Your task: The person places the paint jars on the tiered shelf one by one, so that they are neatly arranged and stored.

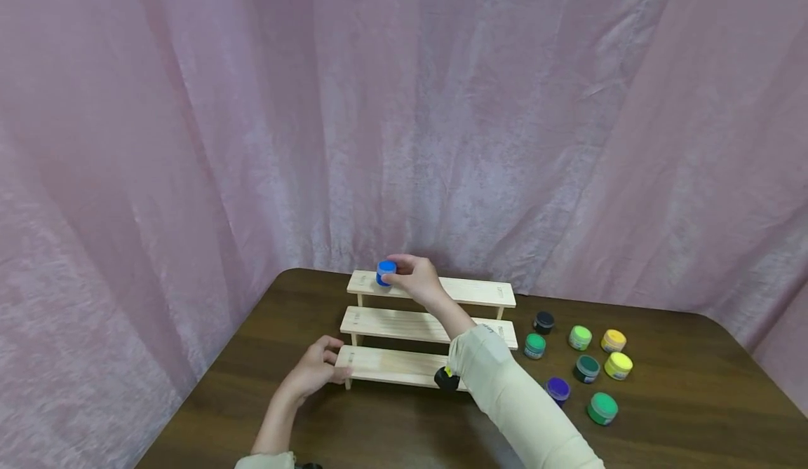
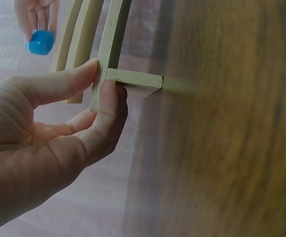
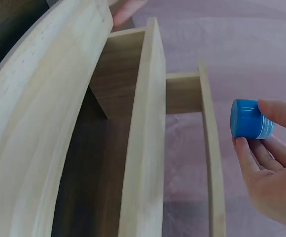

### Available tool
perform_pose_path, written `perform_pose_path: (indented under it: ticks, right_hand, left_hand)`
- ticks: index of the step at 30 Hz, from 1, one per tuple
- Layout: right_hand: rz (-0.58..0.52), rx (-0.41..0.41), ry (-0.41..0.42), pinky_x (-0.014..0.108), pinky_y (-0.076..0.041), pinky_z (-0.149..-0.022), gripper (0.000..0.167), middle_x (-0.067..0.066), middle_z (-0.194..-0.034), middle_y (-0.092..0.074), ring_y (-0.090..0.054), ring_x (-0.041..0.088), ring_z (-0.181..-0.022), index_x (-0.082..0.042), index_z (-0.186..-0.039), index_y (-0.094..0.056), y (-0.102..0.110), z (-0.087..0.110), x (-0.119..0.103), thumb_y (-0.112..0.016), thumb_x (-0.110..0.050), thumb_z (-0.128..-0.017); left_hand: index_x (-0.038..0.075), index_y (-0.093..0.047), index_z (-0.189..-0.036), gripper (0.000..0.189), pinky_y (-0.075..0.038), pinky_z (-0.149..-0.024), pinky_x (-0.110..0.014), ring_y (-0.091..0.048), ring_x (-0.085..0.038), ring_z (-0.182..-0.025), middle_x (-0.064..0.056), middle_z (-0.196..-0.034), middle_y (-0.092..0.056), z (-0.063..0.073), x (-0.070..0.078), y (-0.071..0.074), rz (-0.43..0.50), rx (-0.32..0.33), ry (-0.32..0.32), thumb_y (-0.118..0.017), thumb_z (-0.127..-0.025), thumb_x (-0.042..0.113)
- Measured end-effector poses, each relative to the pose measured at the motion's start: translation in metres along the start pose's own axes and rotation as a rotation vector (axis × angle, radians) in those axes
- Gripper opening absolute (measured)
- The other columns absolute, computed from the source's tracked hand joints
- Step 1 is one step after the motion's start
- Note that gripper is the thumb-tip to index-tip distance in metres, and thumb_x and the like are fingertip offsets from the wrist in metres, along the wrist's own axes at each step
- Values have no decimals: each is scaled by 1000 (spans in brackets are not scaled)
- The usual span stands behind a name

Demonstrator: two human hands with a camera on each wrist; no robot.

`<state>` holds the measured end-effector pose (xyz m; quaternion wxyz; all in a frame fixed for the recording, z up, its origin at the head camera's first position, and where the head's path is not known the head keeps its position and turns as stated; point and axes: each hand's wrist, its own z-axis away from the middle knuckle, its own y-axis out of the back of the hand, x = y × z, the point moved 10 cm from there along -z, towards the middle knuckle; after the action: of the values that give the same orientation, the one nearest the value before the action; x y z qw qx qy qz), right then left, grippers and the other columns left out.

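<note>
A small blue-lidded paint jar (image 1: 386,273) is in my right hand (image 1: 416,280), pinched between thumb and fingers at the left end of the top shelf (image 1: 476,291). In the right wrist view the jar (image 3: 246,119) shows side-on, close by the edge of that shelf. My left hand (image 1: 312,369) grips the left end of the lowest shelf (image 1: 391,364) of the three-step wooden rack. In the left wrist view the thumb lies on the board's top side, with fingers curled beneath it by the short leg (image 2: 135,78).
On the table (image 1: 682,399) to the right of the rack stand several paint jars, among them a black one (image 1: 543,322), a purple one (image 1: 557,390), a yellow one (image 1: 618,365) and a green one (image 1: 602,408). A pink curtain (image 1: 404,118) hangs behind the table.
</note>
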<state>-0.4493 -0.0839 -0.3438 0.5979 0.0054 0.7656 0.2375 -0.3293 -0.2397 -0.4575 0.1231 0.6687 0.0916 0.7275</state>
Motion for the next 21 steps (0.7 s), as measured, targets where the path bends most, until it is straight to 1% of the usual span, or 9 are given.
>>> perform_pose_path:
  ticks: [4, 7, 12, 16, 21]
  right_hand:
    - [48, 1, 6, 34, -58, -87, 44, 17, -122, -68, -66, 30, -111, -5, -129, -62, -6, -2, 2, -73, -12, -87]
    - [56, 5, -1, 34, -58, -86, 45, 18, -122, -67, -66, 30, -111, -4, -130, -62, -8, -2, 4, -72, -12, -87]
    - [28, 3, -9, 34, -58, -87, 45, 18, -123, -67, -66, 30, -112, -4, -129, -62, -13, -4, 6, -73, -12, -87]
    - [19, -6, 3, 34, -58, -88, 45, 19, -123, -67, -66, 31, -112, -3, -130, -61, -17, -4, 8, -73, -10, -86]
    - [13, 7, 33, 33, -59, -88, 46, 20, -123, -66, -66, 32, -112, -1, -129, -61, -16, -2, 7, -73, -8, -86]
  left_hand:
    - [-18, -36, -130, 58, -58, -71, -34, -64, -19, -74, -23, -93, -61, 1, 0, -3, 15, -4, 5, -67, -82, -8]
    - [-18, -36, -129, 57, -58, -70, -33, -64, -19, -73, -21, -90, -61, 1, -2, -4, 20, -6, 9, -68, -82, -9]
    - [-18, -37, -128, 56, -58, -69, -33, -64, -18, -72, -20, -87, -62, 1, -3, -2, 11, 6, 5, -67, -81, -10]
    - [-18, -37, -127, 56, -58, -69, -33, -63, -18, -71, -20, -88, -62, 0, -3, -4, 17, 2, -2, -67, -81, -10]
    - [-18, -37, -127, 55, -58, -68, -32, -62, -17, -71, -19, -87, -61, -1, 1, -7, 28, -5, -8, -68, -81, -10]
